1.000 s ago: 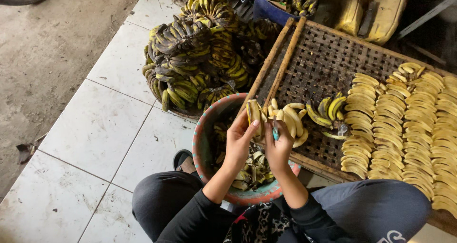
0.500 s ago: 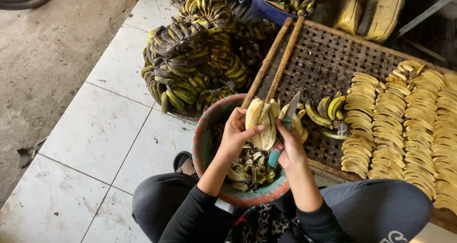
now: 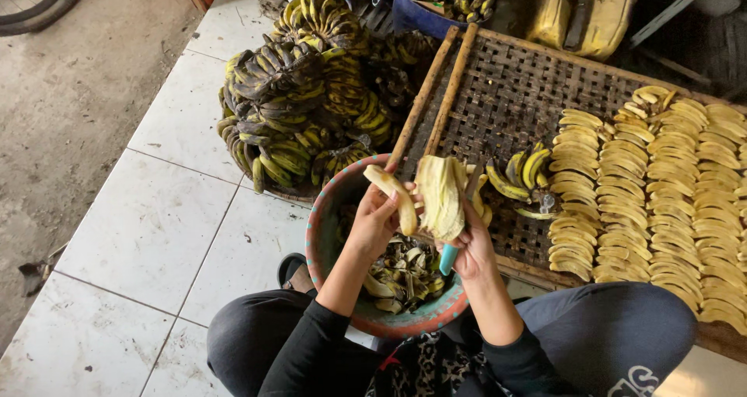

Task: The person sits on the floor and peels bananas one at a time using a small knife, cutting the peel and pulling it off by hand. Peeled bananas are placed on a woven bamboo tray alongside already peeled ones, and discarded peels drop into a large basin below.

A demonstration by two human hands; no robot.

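Two bare hands work over a round basin with a teal and pink rim (image 3: 315, 245). The left hand (image 3: 373, 224) is closed around a pale, peeled banana (image 3: 395, 201), gripping its lower half so the tip juts up and to the left. The right hand (image 3: 473, 251) grasps a small knife with a blue handle (image 3: 448, 258) and, with the same fingers, pinches a limp, opened yellow banana peel (image 3: 440, 196) that stands above the basin's far rim.

Peeled fruit like this looks soft, light and slick, easy to bruise or snap, so a loose wrap around the middle, as the left hand has it, seems safer than a pinch at either end. The peel is floppy and carries no weight.

Inside the basin lies a heap of dark discarded peels (image 3: 401, 268). Beyond it, a brown woven drying rack (image 3: 513, 93) holds a few unpeeled yellow bananas (image 3: 520, 177) and, well to the right, tidy rows of peeled bananas (image 3: 661, 171). Left of the rack, bunches of blackened green-yellow bananas (image 3: 303, 101) are piled on the white tiled floor (image 3: 148, 233).
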